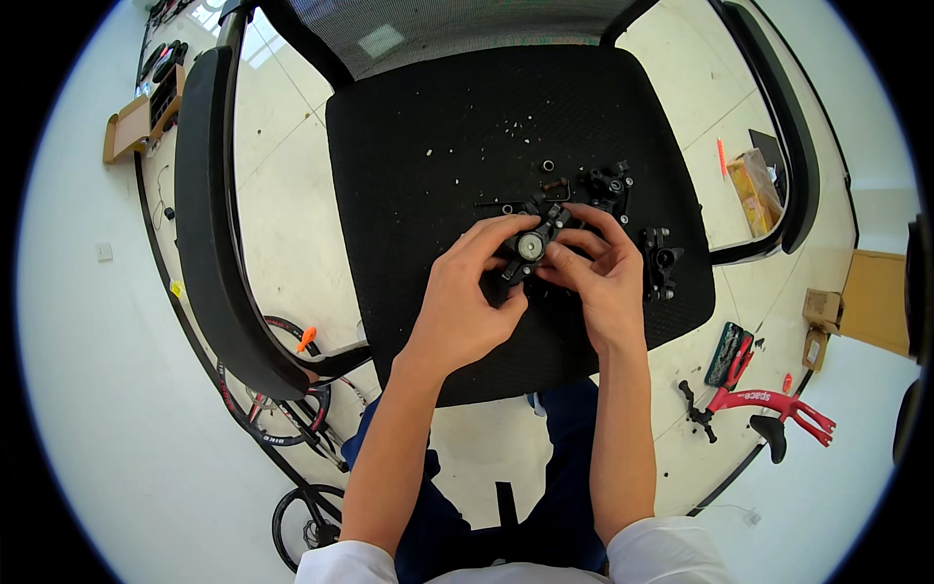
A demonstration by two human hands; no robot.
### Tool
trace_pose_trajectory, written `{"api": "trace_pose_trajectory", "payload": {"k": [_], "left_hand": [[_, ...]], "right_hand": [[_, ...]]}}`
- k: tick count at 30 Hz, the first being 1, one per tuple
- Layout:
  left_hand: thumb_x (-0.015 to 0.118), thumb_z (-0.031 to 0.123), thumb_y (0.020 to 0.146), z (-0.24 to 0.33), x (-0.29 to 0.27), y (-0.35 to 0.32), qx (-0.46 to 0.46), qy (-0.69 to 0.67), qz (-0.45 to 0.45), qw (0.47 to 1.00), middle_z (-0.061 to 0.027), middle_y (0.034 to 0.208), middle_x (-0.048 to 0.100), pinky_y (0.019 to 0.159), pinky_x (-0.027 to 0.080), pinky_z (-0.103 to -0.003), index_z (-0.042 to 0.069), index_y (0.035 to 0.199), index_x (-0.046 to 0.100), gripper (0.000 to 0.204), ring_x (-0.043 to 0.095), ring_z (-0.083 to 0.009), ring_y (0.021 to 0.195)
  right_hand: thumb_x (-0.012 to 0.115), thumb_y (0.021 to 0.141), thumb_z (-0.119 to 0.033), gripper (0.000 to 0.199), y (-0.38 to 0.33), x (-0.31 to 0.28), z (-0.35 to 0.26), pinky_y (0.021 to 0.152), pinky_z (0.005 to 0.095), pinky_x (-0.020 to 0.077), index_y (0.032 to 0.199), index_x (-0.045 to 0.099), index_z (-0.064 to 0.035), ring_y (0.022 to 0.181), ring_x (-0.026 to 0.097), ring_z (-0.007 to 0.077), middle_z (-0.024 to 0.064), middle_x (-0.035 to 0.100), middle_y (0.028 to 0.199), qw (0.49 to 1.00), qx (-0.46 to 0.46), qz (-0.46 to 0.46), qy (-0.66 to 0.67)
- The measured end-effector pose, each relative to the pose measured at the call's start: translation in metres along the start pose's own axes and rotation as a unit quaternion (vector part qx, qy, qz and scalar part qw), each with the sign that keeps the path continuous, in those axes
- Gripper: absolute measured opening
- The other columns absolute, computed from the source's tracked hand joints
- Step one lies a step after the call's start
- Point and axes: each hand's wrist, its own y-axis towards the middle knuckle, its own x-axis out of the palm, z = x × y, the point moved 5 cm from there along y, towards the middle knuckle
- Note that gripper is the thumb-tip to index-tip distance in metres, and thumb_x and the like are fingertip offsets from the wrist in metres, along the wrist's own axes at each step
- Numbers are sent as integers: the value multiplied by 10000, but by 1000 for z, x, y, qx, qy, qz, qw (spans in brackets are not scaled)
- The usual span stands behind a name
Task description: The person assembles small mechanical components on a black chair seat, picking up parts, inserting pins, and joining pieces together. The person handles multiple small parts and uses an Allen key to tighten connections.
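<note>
Over the black chair seat, both hands hold one small black metal part with a round silver face, which looks like a bicycle brake caliper. My left hand grips it from the left, with thumb below and fingers curled over the top. My right hand pinches its right side between thumb and fingers. Just beyond the fingers lies another black metal assembly with bolts. A third similar black part rests right of my right hand. A small ring and a thin dark rod lie close by.
Pale crumbs dot the seat. Armrests flank it left and right. On the floor to the right are a red bike frame, a green case and cardboard boxes. Bicycle wheels lean at lower left; an open carton lies farther off.
</note>
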Motion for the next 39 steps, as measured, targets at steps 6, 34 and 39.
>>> {"api": "trace_pose_trajectory", "payload": {"k": [6,34,39], "left_hand": [[632,-138,723,0,-2,0,-31,34,-25,999,-113,1190,605,908,547,-311,26,1269,595,572,638,-198,1041],[760,-28,722,-9,-17,-3,-33,198,7,980,-69,867,678,607,454,-256,28,1057,649,358,591,-144,708],[756,-12,778,-12,-34,-7,-67,141,31,987,-91,863,718,630,514,-212,-21,1058,679,291,637,-84,677]], "right_hand": [[666,862,74,384,3,-5,8,741,288,624,1228,556,31,820,714,186,131,670,958,999,27,3,-27],[754,778,-31,129,0,-18,-19,526,274,467,874,694,30,551,612,162,88,645,767,893,-162,47,-417],[681,844,-120,184,9,-1,-9,630,376,520,1007,733,-51,670,658,276,107,668,818,832,-205,56,-513]]}}
